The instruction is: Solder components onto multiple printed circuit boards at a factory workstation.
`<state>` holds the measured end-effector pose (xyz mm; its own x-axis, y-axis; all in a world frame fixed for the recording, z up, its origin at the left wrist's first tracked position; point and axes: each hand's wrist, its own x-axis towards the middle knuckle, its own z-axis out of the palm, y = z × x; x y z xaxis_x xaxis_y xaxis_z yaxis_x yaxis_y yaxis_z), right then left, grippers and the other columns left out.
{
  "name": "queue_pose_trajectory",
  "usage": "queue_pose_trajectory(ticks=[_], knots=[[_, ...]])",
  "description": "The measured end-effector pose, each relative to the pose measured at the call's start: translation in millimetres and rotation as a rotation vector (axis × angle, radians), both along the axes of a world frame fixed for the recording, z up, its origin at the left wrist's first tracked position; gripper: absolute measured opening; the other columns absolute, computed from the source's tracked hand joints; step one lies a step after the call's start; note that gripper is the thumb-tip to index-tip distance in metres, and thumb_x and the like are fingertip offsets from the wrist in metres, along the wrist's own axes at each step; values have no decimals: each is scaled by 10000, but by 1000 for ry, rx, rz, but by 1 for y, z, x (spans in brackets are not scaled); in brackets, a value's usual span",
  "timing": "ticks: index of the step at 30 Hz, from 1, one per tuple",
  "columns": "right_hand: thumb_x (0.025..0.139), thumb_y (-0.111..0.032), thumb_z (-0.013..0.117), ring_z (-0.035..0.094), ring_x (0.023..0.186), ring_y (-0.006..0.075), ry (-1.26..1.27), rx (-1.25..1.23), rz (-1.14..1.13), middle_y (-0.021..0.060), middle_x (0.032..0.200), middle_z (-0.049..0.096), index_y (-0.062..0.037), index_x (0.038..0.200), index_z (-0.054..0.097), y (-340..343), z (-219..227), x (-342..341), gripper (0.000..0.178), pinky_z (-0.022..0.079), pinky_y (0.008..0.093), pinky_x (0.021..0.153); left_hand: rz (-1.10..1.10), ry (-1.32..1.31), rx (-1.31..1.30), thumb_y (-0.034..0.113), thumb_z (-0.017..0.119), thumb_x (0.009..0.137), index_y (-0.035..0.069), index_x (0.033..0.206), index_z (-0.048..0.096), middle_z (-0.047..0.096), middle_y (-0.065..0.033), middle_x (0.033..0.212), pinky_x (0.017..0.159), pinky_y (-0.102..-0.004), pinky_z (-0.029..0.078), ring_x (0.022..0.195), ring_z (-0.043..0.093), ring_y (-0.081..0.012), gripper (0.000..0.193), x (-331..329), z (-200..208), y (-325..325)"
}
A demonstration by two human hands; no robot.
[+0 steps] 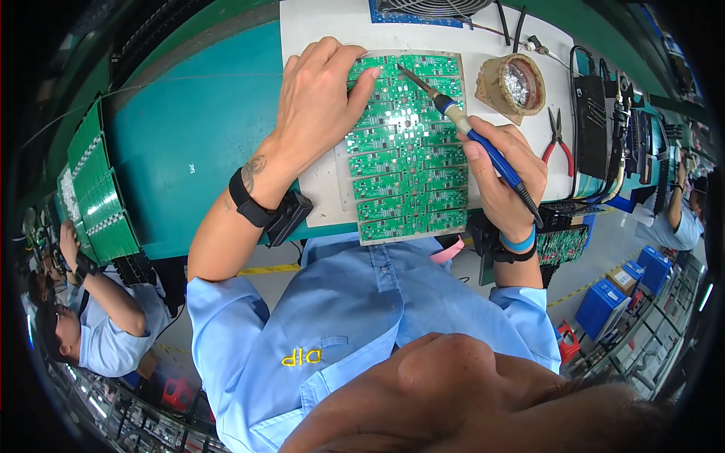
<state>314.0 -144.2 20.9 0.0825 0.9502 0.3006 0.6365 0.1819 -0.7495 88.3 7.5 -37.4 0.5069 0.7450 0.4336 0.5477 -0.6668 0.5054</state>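
Note:
A panel of green circuit boards [411, 162] in a pale frame lies in front of me, dotted with small parts. My right hand [504, 170] grips a soldering iron [491, 151] with a blue handle; its tip meets the panel near the far edge, or hovers just over it. Over the panel's far left corner is my left hand [321, 94], closed with thumb and forefinger near each other. A thin solder wire [189, 78] runs in from the left across the mat to this hand. Its end between the fingers is hard to make out.
Right of the panel stands a round tan pot [512, 84] with silvery contents. Red-handled pliers [557, 147] lie beyond it, beside a dark tool holder [593, 113]. A fan [434, 6] sits at the far edge. Green boards [94, 185] stand at left, near a co-worker [113, 325].

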Motion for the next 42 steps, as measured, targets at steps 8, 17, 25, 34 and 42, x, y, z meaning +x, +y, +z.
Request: queue_pose_trajectory(ticks=[8,17,25,34,42], knots=[[930,-50,769,679,827,179,7,-22,-6,155,950,770,69,1188,721,0,3,-1,289,527,273,731,8,-3,-18,186,774,893,36,1043,729,641,-90,915,753,-431,442,879,641,-293,217,0,-1,1],[992,-75,697,706,866,200,74,-1,-40,187,1010,761,63,1243,683,-31,2,4,287,537,278,769,34,-2,-14,172,748,916,40,1030,717,643,-94,939,767,-444,448,913,629,-308,177,-1,0,2],[1056,-99,592,725,1014,253,86,203,-134,226,1196,729,36,1318,586,-79,-48,4,294,561,350,895,-19,-109,-57,177,737,931,40,1008,682,613,-111,974,838,-431,425,979,593,-318,166,-1,-9,13],[939,72,688,742,1065,294,-35,248,-211,279,1290,688,-19,1339,564,-87,-55,-16,428,594,384,870,-123,-380,46,157,730,934,43,981,651,579,-103,962,864,-405,407,944,549,-287,146,-5,12,6],[906,114,705,746,948,228,72,251,-183,322,1369,628,-32,1385,524,-93,-58,-22,533,617,307,767,-148,-479,106,147,754,909,47,943,658,583,-91,904,831,-390,408,885,549,-266,143,-11,24,-2]])
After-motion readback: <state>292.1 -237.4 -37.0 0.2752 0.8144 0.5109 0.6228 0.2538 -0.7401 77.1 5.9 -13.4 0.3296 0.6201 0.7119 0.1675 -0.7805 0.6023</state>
